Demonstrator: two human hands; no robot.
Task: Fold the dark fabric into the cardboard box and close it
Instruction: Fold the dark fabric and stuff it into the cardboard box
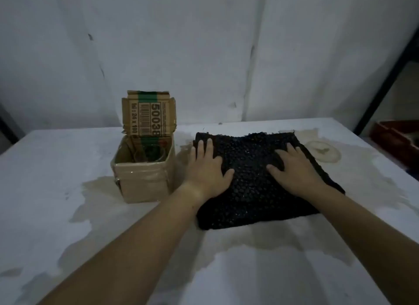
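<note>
A dark, bumpy-textured fabric lies flat on the table as a rough square, right of centre. My left hand rests palm down on its left edge, fingers spread. On the fabric's right half my right hand also lies flat with its fingers apart. A small cardboard box stands open to the left of the fabric, a short gap away from my left hand. Its back flap stands upright, printed with numbers and a green stripe. Something clear, like a glass, shows inside the box.
The white table has worn brownish patches and a round stain right of the fabric. A white wall rises behind. A dark frame and a reddish tray sit beyond the table's right edge.
</note>
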